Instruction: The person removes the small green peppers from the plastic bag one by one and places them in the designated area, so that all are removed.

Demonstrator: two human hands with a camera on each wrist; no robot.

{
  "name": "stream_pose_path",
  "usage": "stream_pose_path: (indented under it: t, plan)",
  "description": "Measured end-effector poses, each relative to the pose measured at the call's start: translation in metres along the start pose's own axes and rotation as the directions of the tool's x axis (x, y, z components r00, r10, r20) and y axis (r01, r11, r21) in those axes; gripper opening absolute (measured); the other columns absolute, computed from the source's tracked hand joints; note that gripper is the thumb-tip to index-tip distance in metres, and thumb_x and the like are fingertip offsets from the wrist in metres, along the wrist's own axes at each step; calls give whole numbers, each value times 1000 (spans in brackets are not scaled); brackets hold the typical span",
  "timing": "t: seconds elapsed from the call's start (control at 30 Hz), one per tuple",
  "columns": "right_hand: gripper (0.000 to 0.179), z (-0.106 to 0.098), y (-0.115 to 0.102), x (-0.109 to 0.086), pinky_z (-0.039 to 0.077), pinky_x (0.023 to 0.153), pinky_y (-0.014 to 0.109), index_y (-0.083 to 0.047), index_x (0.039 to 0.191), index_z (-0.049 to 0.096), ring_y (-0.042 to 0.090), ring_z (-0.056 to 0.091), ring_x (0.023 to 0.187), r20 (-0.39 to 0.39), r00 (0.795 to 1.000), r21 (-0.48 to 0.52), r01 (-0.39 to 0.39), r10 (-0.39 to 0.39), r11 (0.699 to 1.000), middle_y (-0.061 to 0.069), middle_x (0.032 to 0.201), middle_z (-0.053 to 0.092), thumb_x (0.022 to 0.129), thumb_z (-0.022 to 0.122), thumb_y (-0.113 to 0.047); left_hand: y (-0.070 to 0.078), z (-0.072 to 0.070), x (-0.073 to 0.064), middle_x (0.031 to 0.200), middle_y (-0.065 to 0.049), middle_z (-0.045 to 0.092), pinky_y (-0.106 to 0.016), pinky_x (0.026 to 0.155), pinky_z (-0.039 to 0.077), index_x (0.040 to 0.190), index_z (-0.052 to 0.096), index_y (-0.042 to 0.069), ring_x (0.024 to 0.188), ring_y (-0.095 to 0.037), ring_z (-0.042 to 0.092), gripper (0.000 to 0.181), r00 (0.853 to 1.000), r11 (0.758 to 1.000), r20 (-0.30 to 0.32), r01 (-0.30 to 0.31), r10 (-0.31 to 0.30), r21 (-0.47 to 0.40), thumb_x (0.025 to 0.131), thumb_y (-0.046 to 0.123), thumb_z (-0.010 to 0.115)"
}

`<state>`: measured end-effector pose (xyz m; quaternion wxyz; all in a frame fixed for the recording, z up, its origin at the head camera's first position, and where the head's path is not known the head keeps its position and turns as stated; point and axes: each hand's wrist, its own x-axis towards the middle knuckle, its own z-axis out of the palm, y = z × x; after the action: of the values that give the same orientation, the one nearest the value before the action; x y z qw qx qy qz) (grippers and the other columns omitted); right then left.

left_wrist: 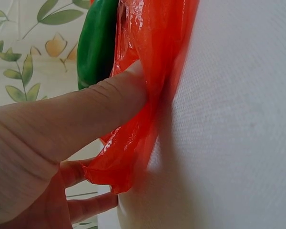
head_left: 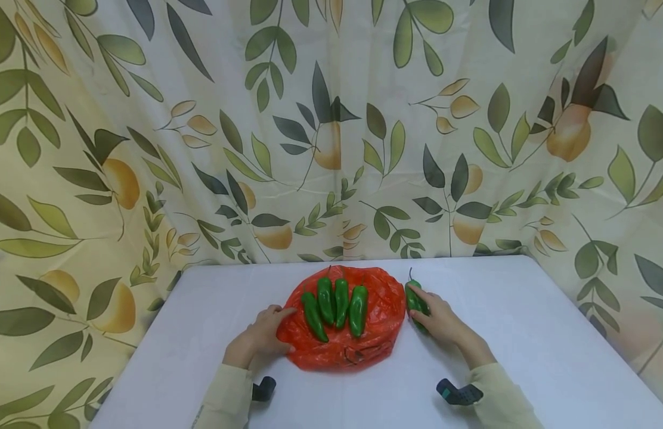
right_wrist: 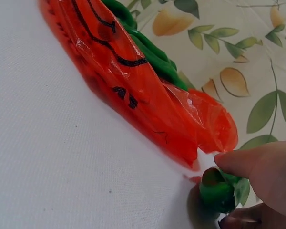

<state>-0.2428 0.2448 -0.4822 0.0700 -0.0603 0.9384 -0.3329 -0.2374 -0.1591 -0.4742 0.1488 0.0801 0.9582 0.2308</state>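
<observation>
A red plastic bag (head_left: 382, 333) lies spread on the table, with several green chili peppers (head_left: 358, 310) side by side on it. My left hand (head_left: 264, 333) holds the bag's left edge. In the left wrist view the thumb (left_wrist: 109, 98) presses into the red plastic, and the other fingers show behind a loose flap. Just beyond the bag's right edge, my right hand (head_left: 439, 319) grips a single green pepper (head_left: 415, 296) lying on the table, stem pointing away. Its blunt tip shows between thumb and fingers in the right wrist view.
The table (head_left: 203, 310) has a white cloth. Behind and around it hangs a curtain (head_left: 337, 149) printed with leaves and fruit. Black markings (right_wrist: 126, 98) run along the near side of the bag. A dark device (head_left: 459, 393) is at the right wrist.
</observation>
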Motion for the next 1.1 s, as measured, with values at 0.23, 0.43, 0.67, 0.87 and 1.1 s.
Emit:
stream_pose_path:
  t: [0.23,0.43,0.67,0.87,1.1]
  plan:
    - [69,-4,0,0,50,95,69,-9,158,30,51,49,124,-34,999,-25,22,-23,999,39,144,40,99,61,-27,-2,1,4,148,-12,45,-68,99,49,149,50,27,136,-35,43,83,1000,1000,1,-15,15,7,75,28,89]
    - [72,-8,-6,-1,44,99,75,-5,158,27,58,38,134,-72,997,-44,-23,20,999,40,151,32,99,61,-32,-2,1,5,148,-13,45,-72,102,44,149,50,25,136,-35,42,83,1000,1000,-2,-29,29,11,75,27,89]
    - [72,-12,-19,-8,39,100,79,-9,159,26,57,28,141,-143,990,-24,-11,8,1000,35,157,26,99,60,-32,-2,4,3,150,-13,44,-73,103,43,150,49,26,137,-36,42,85,1000,1000,2,-22,22,-11,75,27,89]
    - [67,-13,-36,-16,37,102,78,-10,158,29,54,27,144,-186,981,11,57,-54,998,30,159,28,100,61,-26,-3,8,2,150,-13,44,-75,104,40,149,49,27,136,-36,42,84,1000,999,-1,-26,26,-27,75,27,89]
    - [64,9,-62,-13,47,101,71,-11,155,37,49,35,141,-215,961,47,188,-174,981,26,155,36,98,65,-23,-1,0,0,149,-14,44,-76,105,38,149,50,26,136,-36,42,84,1000,1000,-9,-18,18,-22,75,26,89]
